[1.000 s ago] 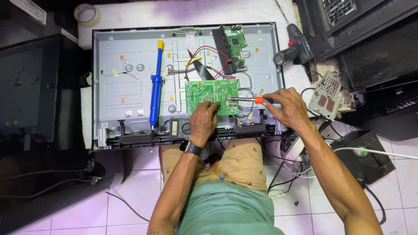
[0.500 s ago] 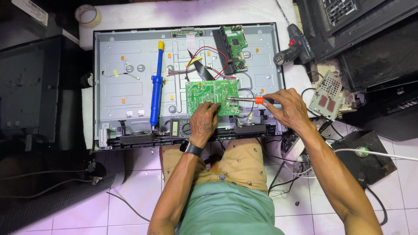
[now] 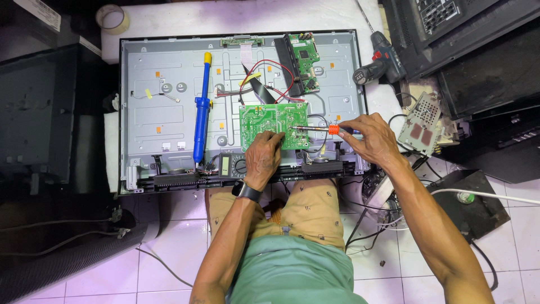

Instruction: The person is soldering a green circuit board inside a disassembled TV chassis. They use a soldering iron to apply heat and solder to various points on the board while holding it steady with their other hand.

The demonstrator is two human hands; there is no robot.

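A green circuit board [image 3: 270, 119] lies on the grey metal back panel [image 3: 163, 112] of an opened flat screen. My left hand [image 3: 263, 157], with a dark watch on the wrist, rests on the board's lower edge and presses it down. My right hand [image 3: 368, 138] grips a soldering iron [image 3: 318, 129] with an orange collar. Its metal tip touches the right part of the green board.
A blue desoldering pump [image 3: 201, 112] lies on the panel to the left. A multimeter [image 3: 232, 165] sits at the panel's front edge. A second green board [image 3: 304, 59], red wires, a cordless drill [image 3: 379, 59], a tape roll [image 3: 111, 17] and dark casings surround the panel.
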